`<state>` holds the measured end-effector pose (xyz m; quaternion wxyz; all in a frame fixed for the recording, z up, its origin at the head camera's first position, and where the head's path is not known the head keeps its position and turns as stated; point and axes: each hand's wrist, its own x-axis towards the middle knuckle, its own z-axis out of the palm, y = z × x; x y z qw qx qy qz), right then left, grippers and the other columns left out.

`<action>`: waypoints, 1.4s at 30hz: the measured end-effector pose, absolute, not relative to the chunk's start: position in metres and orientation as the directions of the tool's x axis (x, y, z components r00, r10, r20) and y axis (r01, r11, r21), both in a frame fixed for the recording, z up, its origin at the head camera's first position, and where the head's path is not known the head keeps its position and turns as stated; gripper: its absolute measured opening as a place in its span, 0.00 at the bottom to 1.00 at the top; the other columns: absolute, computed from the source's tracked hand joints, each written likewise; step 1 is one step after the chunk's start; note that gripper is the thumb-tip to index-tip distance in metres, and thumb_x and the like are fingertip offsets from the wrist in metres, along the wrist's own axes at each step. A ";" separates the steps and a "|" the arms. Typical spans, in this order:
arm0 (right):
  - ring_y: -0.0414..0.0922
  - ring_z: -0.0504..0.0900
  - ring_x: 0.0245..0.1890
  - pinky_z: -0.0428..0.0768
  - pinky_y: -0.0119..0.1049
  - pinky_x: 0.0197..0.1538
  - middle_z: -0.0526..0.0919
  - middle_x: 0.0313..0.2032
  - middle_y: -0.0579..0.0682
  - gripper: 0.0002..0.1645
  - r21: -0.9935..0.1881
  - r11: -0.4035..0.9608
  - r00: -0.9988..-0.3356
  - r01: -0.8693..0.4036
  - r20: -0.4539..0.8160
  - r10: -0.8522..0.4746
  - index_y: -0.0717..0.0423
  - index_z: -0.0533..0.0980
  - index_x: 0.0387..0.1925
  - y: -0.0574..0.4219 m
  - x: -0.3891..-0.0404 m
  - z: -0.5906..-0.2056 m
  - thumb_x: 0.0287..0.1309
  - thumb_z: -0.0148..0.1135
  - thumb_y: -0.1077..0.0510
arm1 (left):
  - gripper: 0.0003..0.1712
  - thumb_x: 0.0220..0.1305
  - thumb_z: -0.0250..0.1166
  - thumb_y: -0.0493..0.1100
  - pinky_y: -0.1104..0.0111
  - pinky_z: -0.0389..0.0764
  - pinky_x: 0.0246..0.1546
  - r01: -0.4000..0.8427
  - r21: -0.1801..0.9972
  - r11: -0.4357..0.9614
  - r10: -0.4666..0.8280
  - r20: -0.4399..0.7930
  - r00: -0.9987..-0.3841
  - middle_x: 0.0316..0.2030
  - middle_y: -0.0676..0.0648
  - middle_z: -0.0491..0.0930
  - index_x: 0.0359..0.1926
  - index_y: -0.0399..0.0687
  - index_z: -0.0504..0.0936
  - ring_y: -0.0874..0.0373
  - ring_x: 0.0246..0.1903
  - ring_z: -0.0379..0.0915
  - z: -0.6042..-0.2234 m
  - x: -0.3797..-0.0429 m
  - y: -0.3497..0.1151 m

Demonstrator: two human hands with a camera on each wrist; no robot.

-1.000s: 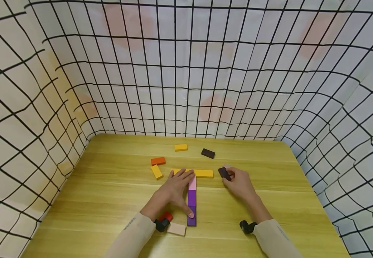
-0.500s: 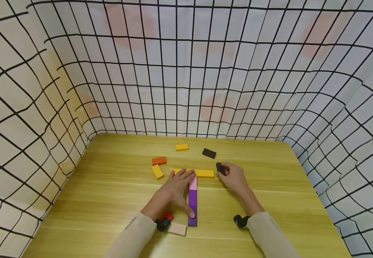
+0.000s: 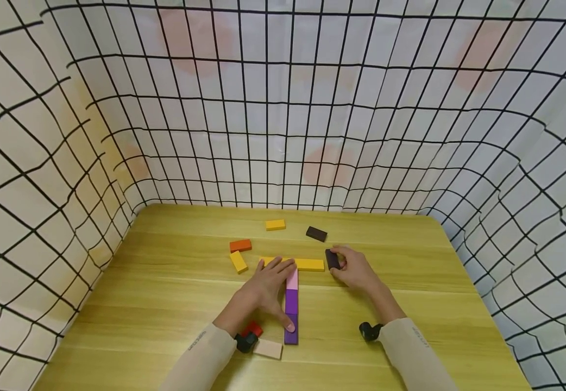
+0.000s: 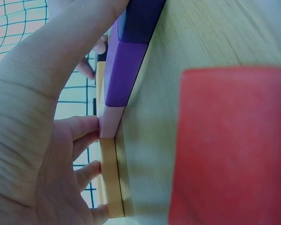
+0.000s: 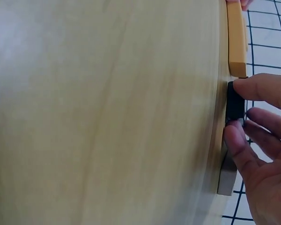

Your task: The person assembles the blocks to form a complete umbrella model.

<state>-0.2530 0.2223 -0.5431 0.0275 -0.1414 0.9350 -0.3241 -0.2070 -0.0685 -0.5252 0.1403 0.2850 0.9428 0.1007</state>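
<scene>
We see the right hand (image 3: 356, 269) pinch, at its left, the black rectangular block (image 3: 332, 260); the spread left hand (image 3: 265, 289) touches the dark-purple rectangular block (image 3: 291, 337).

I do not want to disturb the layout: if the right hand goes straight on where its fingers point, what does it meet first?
The black block in the right hand would likely meet the yellow block beside it first; depth is unclear.

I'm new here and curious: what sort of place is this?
Probably a screened-off work booth: a wood-grained table, black-gridded walls on three sides, and coloured blocks on top.
</scene>
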 end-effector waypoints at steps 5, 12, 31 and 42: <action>0.42 0.75 0.31 0.77 0.34 0.36 0.82 0.50 0.61 0.35 -0.625 0.739 -0.955 -0.252 0.037 -0.295 0.64 0.73 0.68 0.224 -0.255 -0.544 0.60 0.72 0.62 | 0.86 0.26 0.76 0.84 0.37 0.41 0.79 0.521 0.281 0.806 0.578 -0.190 -0.793 0.83 0.55 0.45 0.83 0.56 0.48 0.47 0.83 0.36 -0.526 -0.207 -0.069; 0.44 0.74 0.32 0.76 0.34 0.38 0.79 0.37 0.55 0.34 -0.656 0.713 -0.955 -0.247 0.039 -0.294 0.63 0.75 0.65 0.226 -0.257 -0.547 0.59 0.74 0.60 | 0.86 0.25 0.76 0.85 0.37 0.43 0.79 0.522 0.274 0.808 0.577 -0.185 -0.796 0.83 0.55 0.45 0.83 0.56 0.48 0.47 0.83 0.37 -0.526 -0.207 -0.069; 0.44 0.75 0.35 0.78 0.37 0.42 0.80 0.41 0.54 0.32 -0.672 0.707 -0.960 -0.222 0.023 -0.280 0.60 0.75 0.65 0.220 -0.261 -0.548 0.60 0.75 0.59 | 0.88 0.23 0.76 0.85 0.38 0.42 0.79 0.513 0.276 0.813 0.569 -0.189 -0.800 0.83 0.56 0.45 0.84 0.58 0.47 0.49 0.83 0.37 -0.528 -0.209 -0.068; 0.45 0.76 0.38 0.79 0.40 0.45 0.81 0.45 0.55 0.32 -0.682 0.699 -0.960 -0.215 0.017 -0.279 0.60 0.75 0.65 0.221 -0.258 -0.548 0.61 0.74 0.59 | 0.88 0.23 0.76 0.85 0.37 0.41 0.79 0.512 0.264 0.817 0.566 -0.207 -0.798 0.83 0.55 0.44 0.84 0.58 0.46 0.48 0.83 0.36 -0.527 -0.210 -0.067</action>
